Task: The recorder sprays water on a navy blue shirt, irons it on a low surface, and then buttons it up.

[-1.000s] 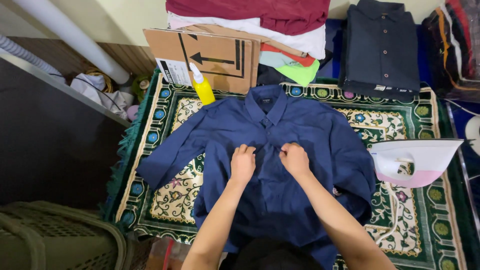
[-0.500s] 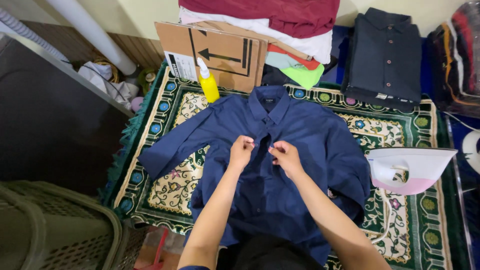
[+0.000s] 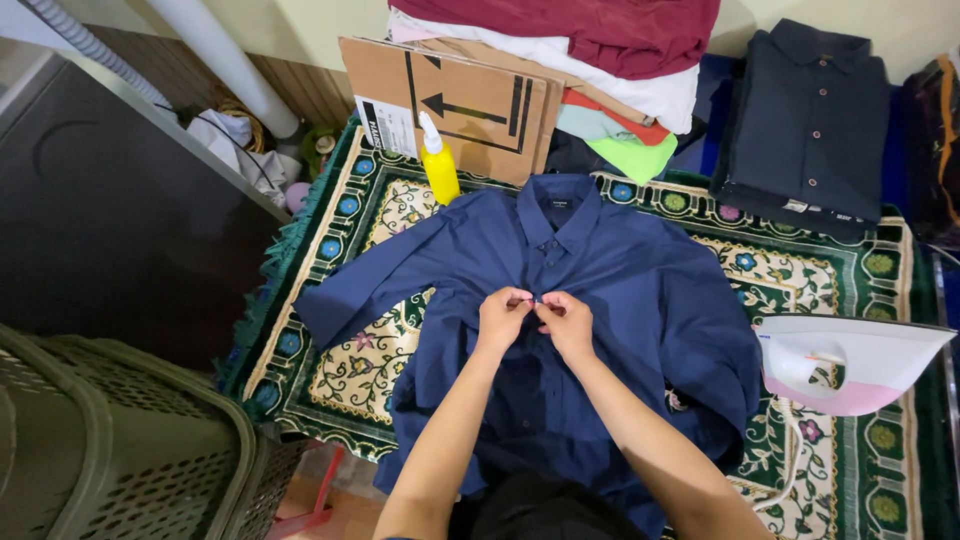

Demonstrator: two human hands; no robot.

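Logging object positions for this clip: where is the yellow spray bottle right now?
In the head view, the spray bottle stands on the rug at upper left, against the cardboard box, just beyond the blue shirt.

A shirt (image 3: 600,300) lies flat on a rug (image 3: 385,350). Both hands, the left hand (image 3: 503,318) and the right hand (image 3: 566,322), meet on the middle of the shirt. A spray bottle (image 3: 438,165) stands behind it, against a cardboard box (image 3: 450,100). An iron (image 3: 850,365) sits to the right. A basket (image 3: 110,450) stands far left.
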